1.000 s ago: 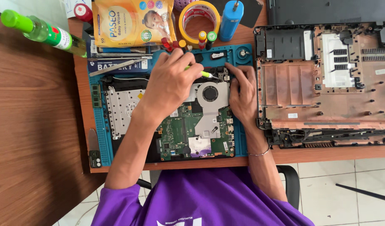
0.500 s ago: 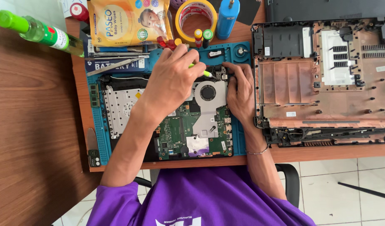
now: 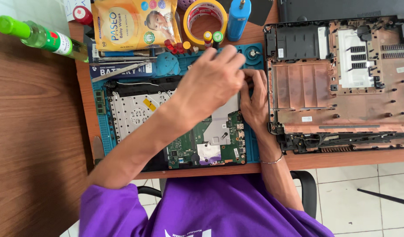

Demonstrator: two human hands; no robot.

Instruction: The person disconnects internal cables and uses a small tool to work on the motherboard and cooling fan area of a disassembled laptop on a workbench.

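Left hand (image 3: 210,83) held over circuit board (image 3: 202,140), fingers curled; whether anything is gripped cannot be told. Right hand (image 3: 253,98) laid at board's right edge, fingers bent toward left fingertips, grip hidden. Board seated on blue mat (image 3: 253,151) on bench (image 3: 342,156). Opened laptop shell (image 3: 342,83) placed just beside, right. Tape roll (image 3: 205,13), wipes pack (image 3: 134,24), green bottle (image 3: 39,37) ranged behind mat.

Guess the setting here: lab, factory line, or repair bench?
Most likely a small laptop repair bench. A bare motherboard lies on a blue repair mat under the left hand and right hand, a stripped laptop bottom case sits beside it, and screwdrivers and tape crowd the desk's far edge.
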